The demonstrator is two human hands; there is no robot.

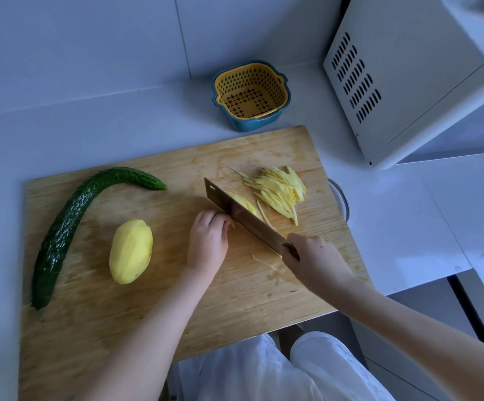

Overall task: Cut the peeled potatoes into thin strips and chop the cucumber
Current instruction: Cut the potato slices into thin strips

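Nearest, I logged my right hand (313, 261), fingers wrapped round the handle of the cleaver (243, 215), its blade down on the wooden cutting board (148, 314). Left hand (207, 241): fingers curled, holding the sliced potato (242, 202) at the blade. Left of it lay one whole peeled potato (130, 251), then a curved cucumber (70, 224), uncut. Beyond the blade: a pile of potato strips (281, 192). Farther, on the counter (394, 227): a yellow colander basket (250, 94) and a white microwave (394, 82).
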